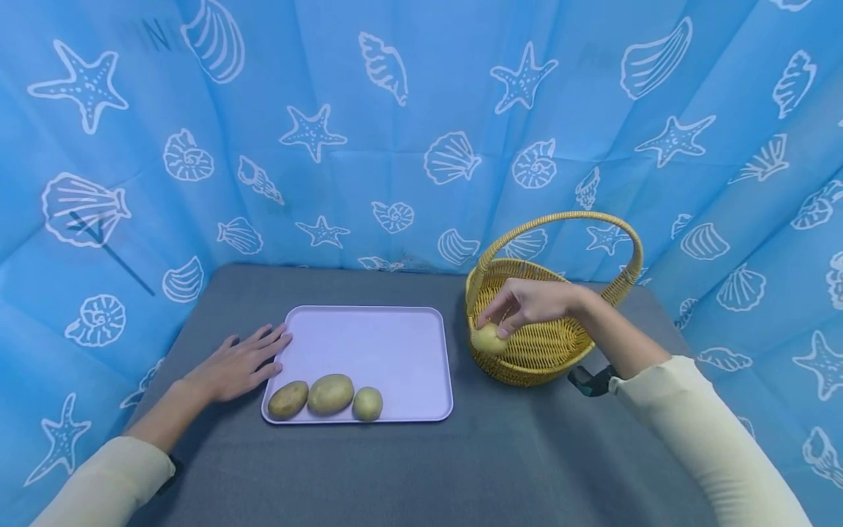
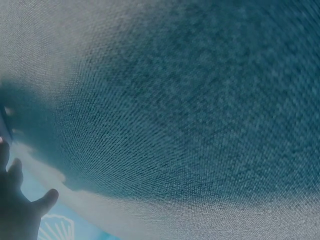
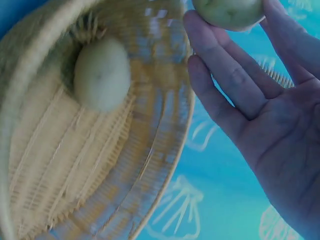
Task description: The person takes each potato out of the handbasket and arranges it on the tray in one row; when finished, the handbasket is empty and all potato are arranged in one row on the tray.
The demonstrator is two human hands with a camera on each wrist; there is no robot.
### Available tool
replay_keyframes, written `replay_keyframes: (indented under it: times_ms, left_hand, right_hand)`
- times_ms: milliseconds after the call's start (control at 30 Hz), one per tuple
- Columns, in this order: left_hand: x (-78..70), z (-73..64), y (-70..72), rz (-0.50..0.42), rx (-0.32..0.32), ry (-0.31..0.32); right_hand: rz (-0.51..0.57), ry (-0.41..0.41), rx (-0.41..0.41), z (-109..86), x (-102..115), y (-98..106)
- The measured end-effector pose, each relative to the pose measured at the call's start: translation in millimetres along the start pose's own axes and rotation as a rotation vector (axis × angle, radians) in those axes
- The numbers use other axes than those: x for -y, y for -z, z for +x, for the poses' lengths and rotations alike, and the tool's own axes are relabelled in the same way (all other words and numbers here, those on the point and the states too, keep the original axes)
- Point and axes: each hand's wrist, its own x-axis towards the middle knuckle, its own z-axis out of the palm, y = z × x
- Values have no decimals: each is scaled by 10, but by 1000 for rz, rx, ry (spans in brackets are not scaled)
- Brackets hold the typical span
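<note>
My right hand pinches a potato between thumb and fingers, over the left side of the yellow wicker basket. In the right wrist view, the held potato shows at the top edge, and another potato lies inside the basket. The head view does not show that second one. My left hand lies with fingers spread, its fingertips at the left rim of the pale purple tray. Along the tray's front edge sit a longish potato, a large potato and a small round potato.
A grey cloth covers the table. The basket's tall arched handle rises above its opening, near the right forearm. Behind the table hangs a blue curtain with white shells and starfish.
</note>
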Motion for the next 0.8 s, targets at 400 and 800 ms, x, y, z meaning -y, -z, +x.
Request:
replay_keyframes:
  times_ms: [400,800]
  left_hand:
    - [-13,-14,12,-9,-2,2]
    - [-14,-13,7,-13,-7,3]
  right_hand:
    - [25,100,38,622,123,-519]
    - [73,113,96,1052,-20,-1029]
